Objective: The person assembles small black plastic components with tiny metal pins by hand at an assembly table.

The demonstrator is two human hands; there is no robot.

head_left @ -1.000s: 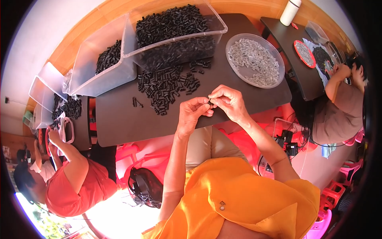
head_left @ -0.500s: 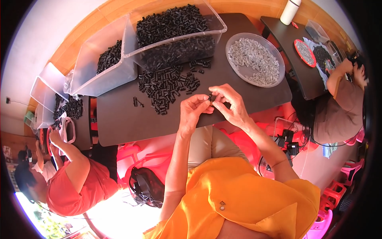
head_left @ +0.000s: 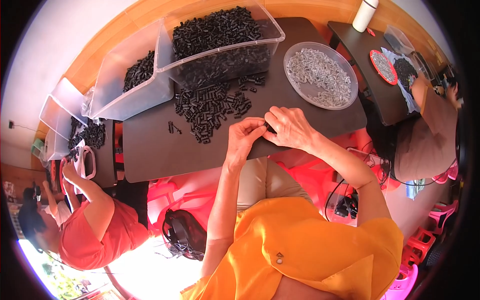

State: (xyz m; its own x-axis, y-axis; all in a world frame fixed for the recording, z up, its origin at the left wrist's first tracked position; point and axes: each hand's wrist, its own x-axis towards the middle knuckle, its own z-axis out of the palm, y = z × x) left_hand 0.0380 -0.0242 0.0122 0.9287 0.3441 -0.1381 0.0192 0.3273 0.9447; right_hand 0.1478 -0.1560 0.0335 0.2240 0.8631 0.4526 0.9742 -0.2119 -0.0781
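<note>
My left hand [head_left: 245, 137] and my right hand [head_left: 289, 129] meet fingertip to fingertip over the front of the dark table [head_left: 150, 160]. Pinched between them is a small black part [head_left: 266, 126], mostly hidden by the fingers. Just beyond the hands lies a loose pile of black plastic parts [head_left: 210, 107]. A round clear tray of small silver parts [head_left: 320, 75] sits to the right of the pile.
A clear bin heaped with black parts [head_left: 220, 42] stands at the back, a second bin [head_left: 130, 80] to its left. A person in red [head_left: 95, 220] works at the left, another person [head_left: 425, 135] at a second table on the right. A black bag [head_left: 182, 235] lies on the floor.
Both hands have stayed together over the table front, shifting slightly while the fingers work on the small black part.
</note>
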